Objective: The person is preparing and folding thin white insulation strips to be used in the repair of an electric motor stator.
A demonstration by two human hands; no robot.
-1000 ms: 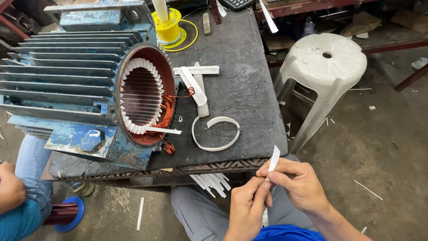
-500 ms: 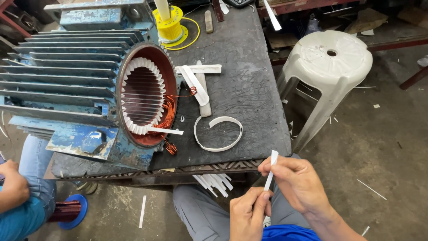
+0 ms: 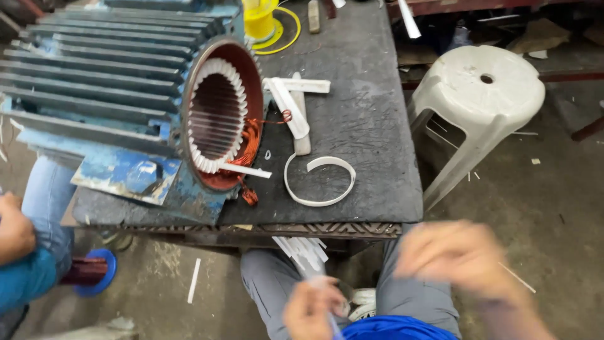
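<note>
Both hands dropped and blurred versus half a second ago; view shifted closer to the desk (image 3: 377,126). Left hand (image 3: 311,308) pinches a thin white strip (image 3: 332,322) over the lap; right hand (image 3: 456,255) too smeared, cannot tell its grip. Strip looks light, flexible, easily creased: pinch near the ends.

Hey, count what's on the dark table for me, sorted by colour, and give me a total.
Blue: 1, the finned motor housing
Yellow: 1, the spool
White: 4, the curled strip, the straight strip at the housing's mouth, two crossed bars
Total: 6, not counting the small block at the blurred far edge.
</note>
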